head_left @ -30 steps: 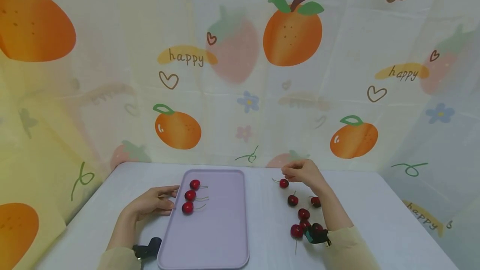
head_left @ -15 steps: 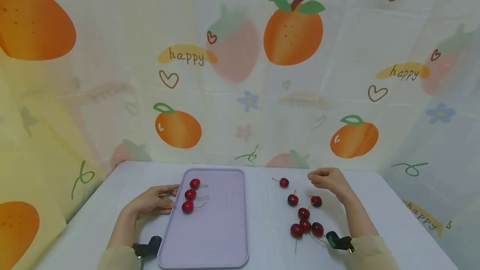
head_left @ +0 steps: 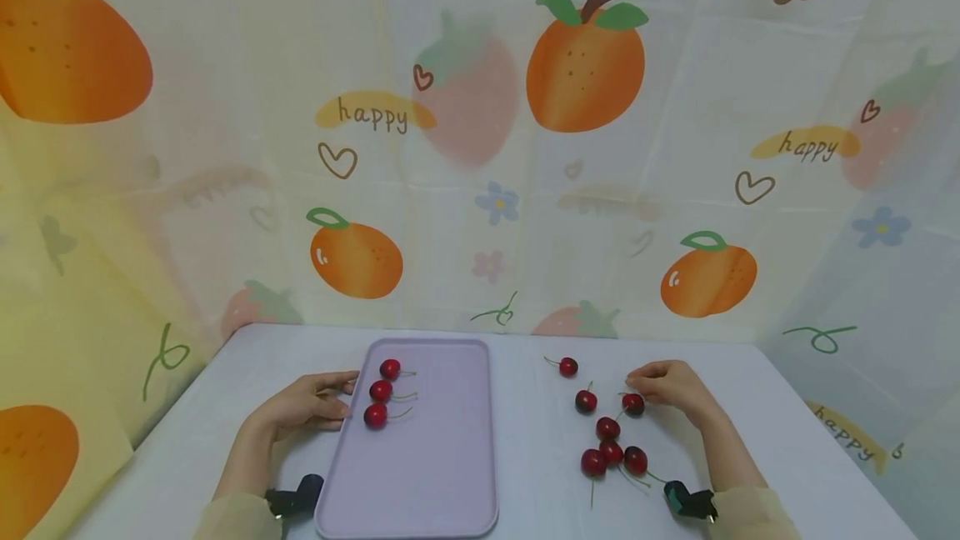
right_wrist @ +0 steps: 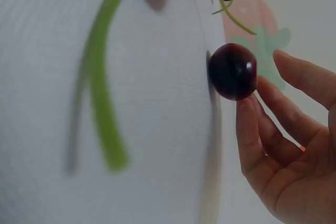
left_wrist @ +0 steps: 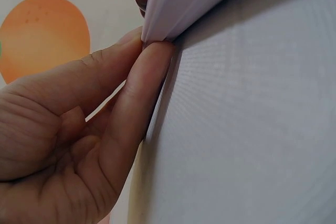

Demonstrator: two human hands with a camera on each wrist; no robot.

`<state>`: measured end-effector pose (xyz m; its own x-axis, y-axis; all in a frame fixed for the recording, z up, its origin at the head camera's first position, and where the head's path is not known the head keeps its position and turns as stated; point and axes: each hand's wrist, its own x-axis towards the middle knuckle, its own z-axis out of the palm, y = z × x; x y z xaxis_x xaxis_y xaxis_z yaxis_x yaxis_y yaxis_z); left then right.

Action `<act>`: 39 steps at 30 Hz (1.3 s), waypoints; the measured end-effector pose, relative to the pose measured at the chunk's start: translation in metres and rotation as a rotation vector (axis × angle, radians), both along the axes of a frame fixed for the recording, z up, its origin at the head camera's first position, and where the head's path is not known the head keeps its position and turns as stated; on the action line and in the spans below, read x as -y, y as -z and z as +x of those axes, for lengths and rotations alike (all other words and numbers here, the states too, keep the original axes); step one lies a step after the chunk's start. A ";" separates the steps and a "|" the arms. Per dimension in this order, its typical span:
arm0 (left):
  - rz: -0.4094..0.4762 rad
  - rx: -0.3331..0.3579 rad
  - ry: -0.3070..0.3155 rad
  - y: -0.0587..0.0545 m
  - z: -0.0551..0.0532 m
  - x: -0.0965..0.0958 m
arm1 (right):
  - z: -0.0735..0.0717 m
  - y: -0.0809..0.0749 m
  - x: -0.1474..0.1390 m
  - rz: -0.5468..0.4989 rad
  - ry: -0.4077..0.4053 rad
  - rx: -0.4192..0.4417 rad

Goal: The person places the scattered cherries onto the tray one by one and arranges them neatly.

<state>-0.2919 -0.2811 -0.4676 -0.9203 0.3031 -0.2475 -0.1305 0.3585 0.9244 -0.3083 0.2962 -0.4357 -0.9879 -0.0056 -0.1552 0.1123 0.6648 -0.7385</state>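
Observation:
In the head view my left hand [head_left: 303,402] is at the left side of a lavender tray [head_left: 427,473]. The left wrist view shows its thumb and a finger pinching the tray's rim [left_wrist: 163,27]. Three red cherries with stems, the middle one [head_left: 380,391] among them, lie in a column on the tray's upper left. My right hand [head_left: 671,388] reaches over a dark red cherry [head_left: 633,405] on the table. Up close in the right wrist view, fingertips are right at that cherry [right_wrist: 233,72], with one digit held apart from it.
Several more cherries lie loose right of the tray: one [head_left: 567,367] at the back, another [head_left: 586,401] nearer, and a cluster [head_left: 611,452] in front. A white cloth covers the table [head_left: 532,440]. Behind it hangs a fruit-printed curtain [head_left: 480,273].
My right hand has moved right and toward me, from the back cherry to the cherry at the right. My left hand and the cherries have stayed in place.

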 end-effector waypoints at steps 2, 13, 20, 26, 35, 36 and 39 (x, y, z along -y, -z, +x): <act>-0.001 0.001 0.000 0.000 0.000 0.000 | 0.001 0.001 0.000 0.021 0.015 0.013; 0.000 -0.005 0.001 0.002 0.000 0.001 | 0.004 0.005 -0.001 0.028 0.001 0.040; 0.000 -0.006 -0.007 0.005 -0.001 0.001 | 0.003 0.011 -0.002 0.020 -0.028 0.047; -0.014 -0.004 -0.020 0.004 0.000 0.000 | 0.004 0.011 -0.003 0.012 -0.041 0.051; -0.018 -0.001 -0.032 0.002 0.001 -0.001 | 0.005 0.011 -0.006 -0.025 -0.060 0.033; -0.019 -0.001 -0.034 0.001 0.001 -0.001 | 0.004 0.011 -0.006 -0.033 -0.057 0.031; -0.021 0.000 -0.037 0.001 0.001 -0.001 | 0.004 0.011 -0.008 -0.050 -0.049 0.018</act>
<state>-0.2904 -0.2797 -0.4685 -0.9308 0.2636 -0.2533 -0.1439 0.3729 0.9167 -0.3046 0.3038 -0.4469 -0.9832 -0.0618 -0.1715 0.0944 0.6321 -0.7691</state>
